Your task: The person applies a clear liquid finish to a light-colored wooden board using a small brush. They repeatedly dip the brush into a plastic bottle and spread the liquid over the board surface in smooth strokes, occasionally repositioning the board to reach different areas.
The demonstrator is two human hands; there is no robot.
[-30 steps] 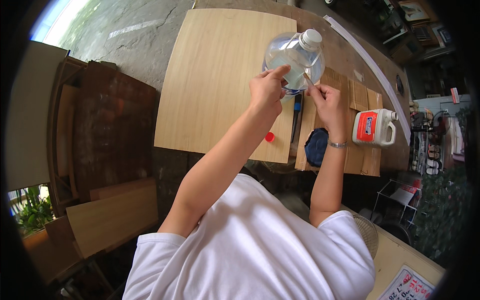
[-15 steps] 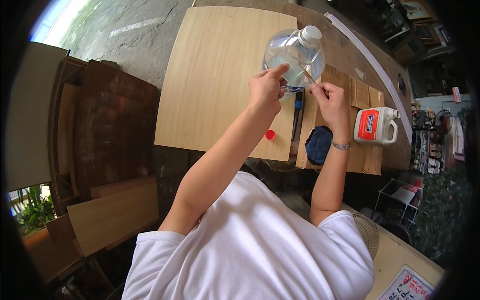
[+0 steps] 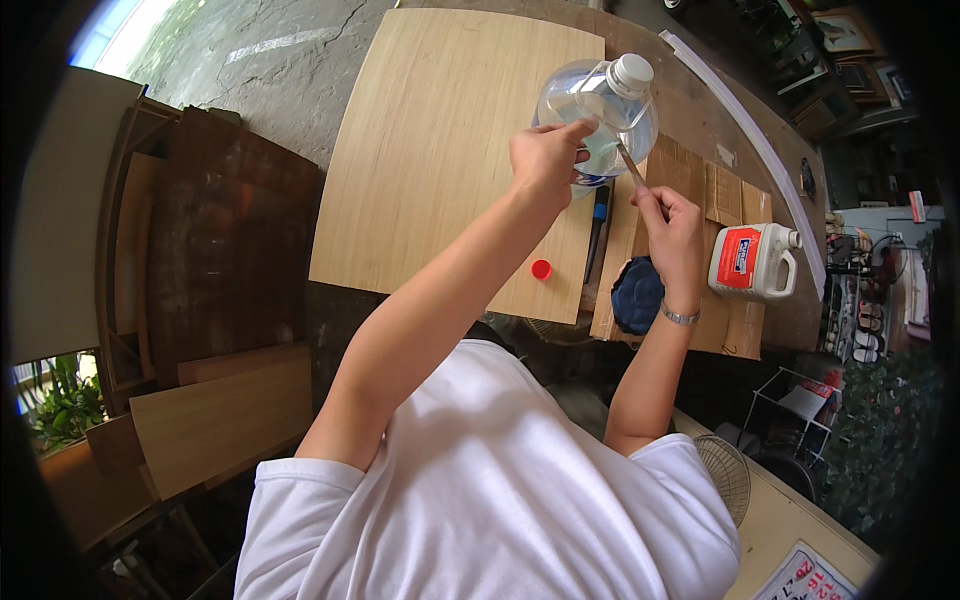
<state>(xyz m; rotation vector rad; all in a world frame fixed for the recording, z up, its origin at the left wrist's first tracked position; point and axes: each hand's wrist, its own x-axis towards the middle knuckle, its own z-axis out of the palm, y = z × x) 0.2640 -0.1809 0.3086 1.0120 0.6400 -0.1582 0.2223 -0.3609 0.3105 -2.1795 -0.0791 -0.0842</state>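
Observation:
Over the far part of the table, my left hand (image 3: pixel 545 160) is closed around a clear, pale-tinted vessel that looks like a cup (image 3: pixel 602 152); its outline blends with the bottle behind. A slim brown stick, perhaps a brush (image 3: pixel 630 165), is pinched in my right hand (image 3: pixel 673 228), its far end by the clear vessel. Right behind both hands stands a large clear plastic bottle (image 3: pixel 565 95) with a white cap and a carrying loop. A long black tool with a blue band (image 3: pixel 597 222) lies below the bottle, along the edge of a pale wooden board (image 3: pixel 430 150).
A red cap (image 3: pixel 541 269) lies on the board near its front edge. To the right, cardboard (image 3: pixel 720 325) bears a dark blue bundle (image 3: pixel 637 297) and a white jug with a red label (image 3: pixel 775 265). A long white strip (image 3: pixel 750 150) runs along the table's far right.
My right hand has drawn back slightly toward me with the stick, so more of the stick shows. My left hand has shifted a little to the right in the picture.

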